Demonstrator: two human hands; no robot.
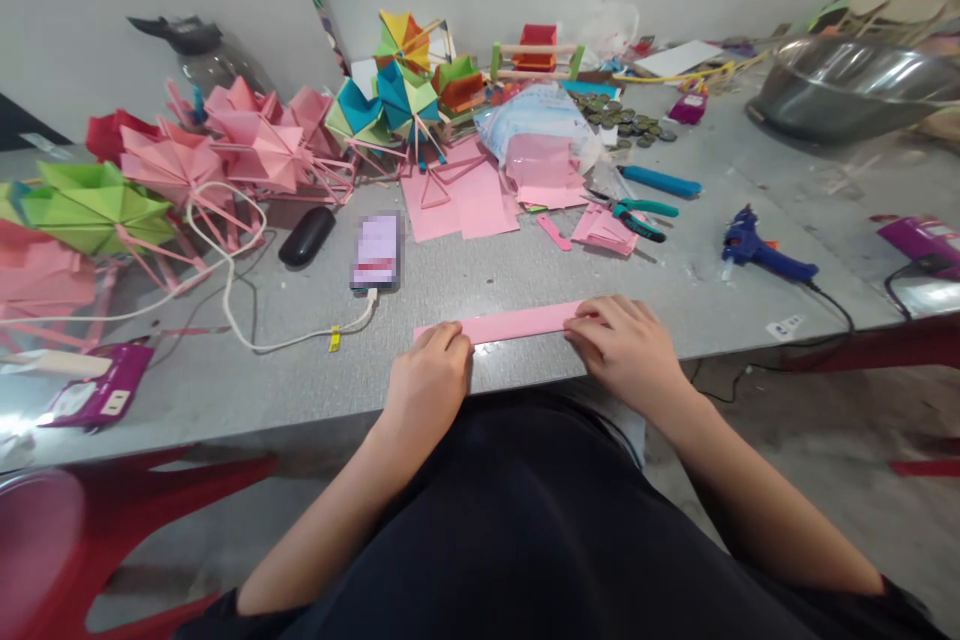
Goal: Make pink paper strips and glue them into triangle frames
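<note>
A long, narrow pink paper strip (517, 323) lies near the front edge of the grey table (300, 370). My left hand (431, 375) pinches its left end with the fingers pressed together. At the strip's right end, my right hand (622, 345) grips the paper between thumb and fingers. Beyond the strip are pink paper sheets (461, 205), a stack of small pink pieces (602, 230) and a pink cutter (554, 231). Green-handled pliers (645, 215) rest beside the stack.
Folded paper models (187, 165) line the back left. A phone (377, 250) on a white cable and a black case (307, 237) lie left of centre. To the right are a blue glue gun (765, 248), its cord and a metal bowl (847, 90). A red stool (45, 540) stands lower left.
</note>
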